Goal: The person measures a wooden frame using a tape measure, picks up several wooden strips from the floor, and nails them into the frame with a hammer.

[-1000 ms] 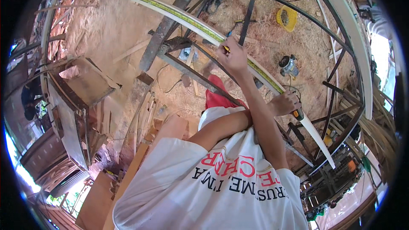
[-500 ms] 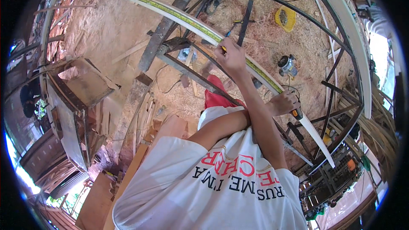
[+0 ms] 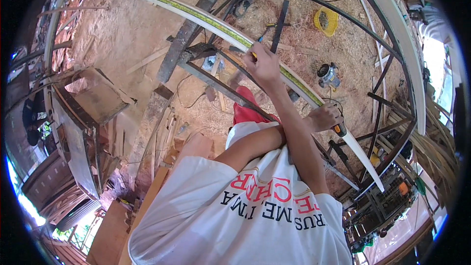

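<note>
A long white board [image 3: 360, 152] runs from the far left to the near right, with a yellow tape measure blade [image 3: 196, 16] stretched along its top. My arms cross, the right forearm over the left. At the board's right part, my left hand [image 3: 325, 118] is closed around the black and orange tape measure case [image 3: 339, 129]. My right hand [image 3: 264, 66] rests on the board around its middle, fingers closed at the blade. A small yellow thing [image 3: 254, 55] shows between those fingers; its kind is too small to make out.
Dark frame bars [image 3: 338, 7] stand around and under the board. On the sawdust-covered ground lie a yellow basket [image 3: 326, 21], a blue and silver power tool [image 3: 328, 75] and a dark flat bar [image 3: 280, 27]. A worn wooden cabinet [image 3: 93, 98] stands left; stacked timber [image 3: 436, 142] lies right.
</note>
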`<state>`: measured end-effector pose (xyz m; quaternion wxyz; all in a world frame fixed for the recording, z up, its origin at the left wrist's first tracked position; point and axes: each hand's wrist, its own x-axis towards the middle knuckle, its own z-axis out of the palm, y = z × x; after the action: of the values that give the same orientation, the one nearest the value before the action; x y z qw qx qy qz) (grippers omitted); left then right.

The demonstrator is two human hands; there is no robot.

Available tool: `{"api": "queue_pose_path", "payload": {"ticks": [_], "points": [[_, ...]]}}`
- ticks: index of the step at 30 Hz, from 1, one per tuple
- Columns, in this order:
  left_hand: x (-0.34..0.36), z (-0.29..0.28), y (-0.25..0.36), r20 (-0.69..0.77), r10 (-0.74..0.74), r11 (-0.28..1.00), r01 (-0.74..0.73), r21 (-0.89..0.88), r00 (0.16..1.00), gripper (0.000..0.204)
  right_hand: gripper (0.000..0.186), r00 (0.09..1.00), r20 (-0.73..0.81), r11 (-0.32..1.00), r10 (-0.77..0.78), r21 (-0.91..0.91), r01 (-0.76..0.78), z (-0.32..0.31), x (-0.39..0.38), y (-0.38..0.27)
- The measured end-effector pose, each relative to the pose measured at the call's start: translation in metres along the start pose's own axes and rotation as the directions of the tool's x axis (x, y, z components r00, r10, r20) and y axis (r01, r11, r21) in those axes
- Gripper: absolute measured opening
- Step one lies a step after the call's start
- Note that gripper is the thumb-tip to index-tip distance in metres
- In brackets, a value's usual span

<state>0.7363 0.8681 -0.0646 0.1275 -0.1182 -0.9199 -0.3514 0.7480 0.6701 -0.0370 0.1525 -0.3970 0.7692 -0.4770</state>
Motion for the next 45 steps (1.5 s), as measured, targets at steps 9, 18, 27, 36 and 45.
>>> {"api": "queue_pose_path", "payload": {"ticks": [9, 18, 27, 36, 45], "points": [[-0.002, -0.002, 0.006, 0.01, 0.027, 1.0, -0.027, 0.003, 1.0, 0.015, 0.009, 0.958, -0.265, 0.993, 0.106, 0.07, -0.091, -0.081, -0.029, -0.025], [0.04, 0.068, 0.099, 0.085, 0.055, 0.998, -0.053, -0.029, 0.995, 0.021, 0.009, 0.524, -0.677, 0.851, 0.517, 0.34, -0.401, -0.269, -0.292, -0.023], [0.104, 0.185, 0.196, 0.146, 0.188, 0.977, -0.2, 0.073, 0.971, 0.03, 0.007, 0.478, -0.668, 0.816, 0.57, 0.393, -0.423, -0.352, -0.394, 0.008], [0.105, 0.199, 0.188, 0.18, 0.16, 0.984, -0.171, 0.049, 0.97, 0.03, 0.013, 0.832, -0.365, 0.876, 0.417, -0.082, -0.475, -0.363, -0.314, 0.074], [0.104, 0.201, 0.185, 0.201, 0.143, 0.988, -0.152, 0.031, 0.969, 0.031, 0.016, 0.94, -0.076, 0.934, 0.333, -0.106, -0.34, -0.358, -0.298, 0.114]]}}
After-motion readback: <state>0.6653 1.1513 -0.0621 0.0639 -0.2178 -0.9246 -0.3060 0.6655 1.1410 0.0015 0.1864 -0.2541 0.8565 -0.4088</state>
